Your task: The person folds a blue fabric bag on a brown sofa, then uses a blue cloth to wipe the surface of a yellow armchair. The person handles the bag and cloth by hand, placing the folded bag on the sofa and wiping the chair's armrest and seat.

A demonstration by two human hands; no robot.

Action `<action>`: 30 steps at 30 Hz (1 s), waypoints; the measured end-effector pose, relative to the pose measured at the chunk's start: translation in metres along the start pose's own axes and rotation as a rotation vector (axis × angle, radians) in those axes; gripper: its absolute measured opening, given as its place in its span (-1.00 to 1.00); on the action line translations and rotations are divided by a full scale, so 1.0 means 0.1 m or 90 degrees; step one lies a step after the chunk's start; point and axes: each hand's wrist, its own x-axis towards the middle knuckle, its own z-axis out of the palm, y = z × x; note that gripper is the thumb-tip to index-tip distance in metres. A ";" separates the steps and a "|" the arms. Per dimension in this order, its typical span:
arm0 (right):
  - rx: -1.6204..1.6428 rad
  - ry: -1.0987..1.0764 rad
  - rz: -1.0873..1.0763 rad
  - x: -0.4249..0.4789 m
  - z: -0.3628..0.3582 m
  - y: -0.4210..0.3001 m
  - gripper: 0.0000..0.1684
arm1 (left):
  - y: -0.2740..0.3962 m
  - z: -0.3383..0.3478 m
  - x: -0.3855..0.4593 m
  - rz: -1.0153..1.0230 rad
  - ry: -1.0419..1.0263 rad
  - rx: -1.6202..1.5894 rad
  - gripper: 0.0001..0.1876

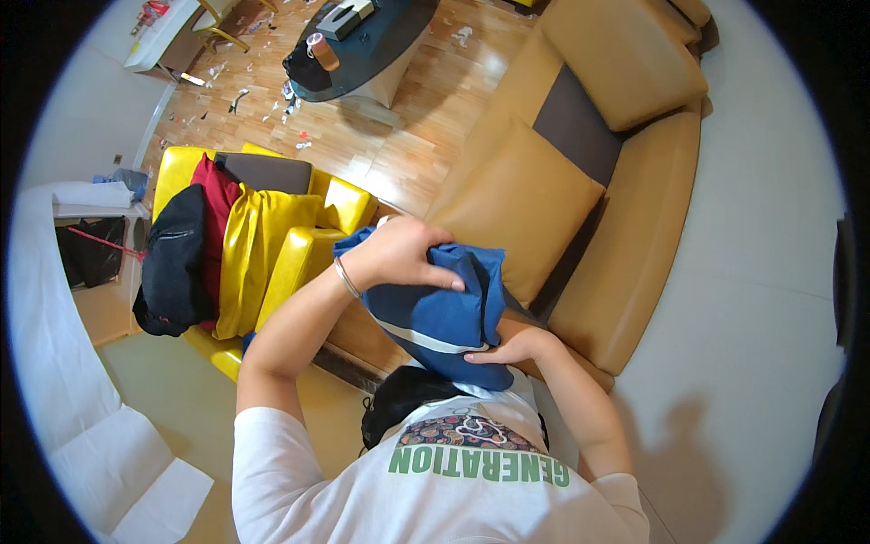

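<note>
A folded blue cloth garment (435, 306) with a white stripe is held in front of my chest. My left hand (408, 255) grips it from above, its thumb lying across the top layer; a silver bangle (346, 277) circles that wrist. Lower down, my right hand (513, 343) holds the right side of the bundle, with the thumb over the cloth near the stripe. The other fingers of this hand are hidden behind the fabric. Part of a black bag or cloth (408, 401) shows at my waist below the garment.
A tan sofa (625, 245) with a loose cushion (513, 204) stands ahead right. On a yellow armchair (228, 364) to the left lie yellow (265, 251), red (216, 197) and black clothes (178, 258). Farther off, an oval table (380, 54) bears a pink bottle (323, 53). Scraps litter the wooden floor (224, 126).
</note>
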 end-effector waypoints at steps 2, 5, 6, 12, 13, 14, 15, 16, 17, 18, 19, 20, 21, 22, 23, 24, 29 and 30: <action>0.139 -0.069 0.020 -0.10 -0.06 -0.32 0.03 | -0.06 0.07 -0.01 -0.073 0.011 -0.016 -0.48; 0.273 -0.149 0.178 0.00 0.10 0.10 -0.02 | -0.05 0.09 0.19 -0.186 0.033 -0.062 -0.56; 0.286 -0.110 0.108 -0.05 0.10 0.03 -0.02 | -0.09 0.15 0.22 -0.195 0.037 -0.060 -0.55; 0.229 -0.067 -0.012 -0.22 0.32 -0.01 -0.01 | -0.07 0.41 0.50 -0.110 -0.079 -0.048 -0.45; 0.220 -0.095 0.002 -0.24 0.32 -0.05 -0.01 | -0.07 0.47 0.56 -0.089 -0.100 -0.046 -0.44; 0.215 -0.118 0.006 -0.27 0.35 -0.07 -0.03 | -0.15 0.68 0.60 -0.045 -0.104 -0.090 -0.40; 0.214 -0.103 -0.004 -0.31 0.39 -0.04 -0.03 | -0.18 0.91 0.65 -0.057 -0.163 -0.095 -0.37; 0.211 -0.087 -0.021 -0.35 0.44 -0.01 -0.03 | -0.21 1.10 0.72 -0.070 -0.220 -0.093 -0.34; 0.208 -0.073 -0.040 -0.37 0.47 0.01 -0.03 | -0.26 1.29 0.74 -0.086 -0.277 -0.090 -0.31; 0.261 -0.077 -0.058 -0.39 0.47 0.03 -0.07 | -0.31 1.52 0.72 -0.097 -0.307 -0.116 -0.26; 0.298 -0.071 -0.054 -0.41 0.48 0.04 -0.10 | -0.37 1.76 0.68 -0.111 -0.338 -0.141 -0.20; 0.335 -0.066 -0.049 -0.42 0.48 0.06 -0.12 | -0.45 1.99 0.64 -0.144 -0.409 -0.175 -0.14; 0.372 -0.054 -0.038 -0.45 0.49 0.10 -0.15 | -0.44 2.13 0.63 -0.159 -0.492 -0.232 -0.09; 0.402 -0.007 -0.070 -0.45 0.51 0.16 -0.20 | -0.42 2.29 0.60 -0.172 -0.504 -0.228 -0.09; 0.412 0.019 -0.080 -0.46 0.51 0.21 -0.23 | -0.43 2.45 0.56 -0.187 -0.515 -0.224 -0.09; 0.419 0.022 -0.068 -0.45 0.45 0.19 -0.26 | -0.54 2.61 0.49 -0.224 -0.520 -0.285 -0.10; 0.513 0.260 -0.135 -0.39 0.18 0.32 -0.41 | -0.90 2.42 0.45 -0.242 -0.491 -0.437 -0.10; 0.602 0.277 -0.139 -0.39 0.04 0.30 -0.45 | -1.00 2.38 0.35 -0.218 -0.512 -0.522 -0.15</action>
